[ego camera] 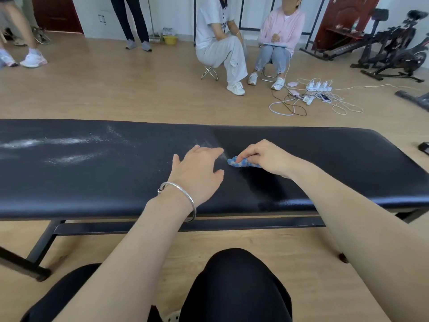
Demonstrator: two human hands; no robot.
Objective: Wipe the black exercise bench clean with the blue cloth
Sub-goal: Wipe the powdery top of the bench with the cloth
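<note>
The blue cloth lies bunched into a short roll on top of the black exercise bench, a little right of the pad's middle, with its long axis running left to right along the bench's own length. Your right hand covers most of it: your fingers curl over the cloth and pin it against the pad, so only its left end pokes out from under your fingertips, pointing toward your left hand. How far the cloth reaches under your palm cannot be made out. Your left hand lies on the pad just beside that free end, apart from it, fingers straight and spread, gripping nothing, with a silver bracelet on the wrist. The bench stretches across the whole view and its left end is cut off by the edge. White powder streaks lie on the left half of the pad, well apart from the cloth. Beyond the bench, on the wooden floor, sits a tangle of cables.
</note>
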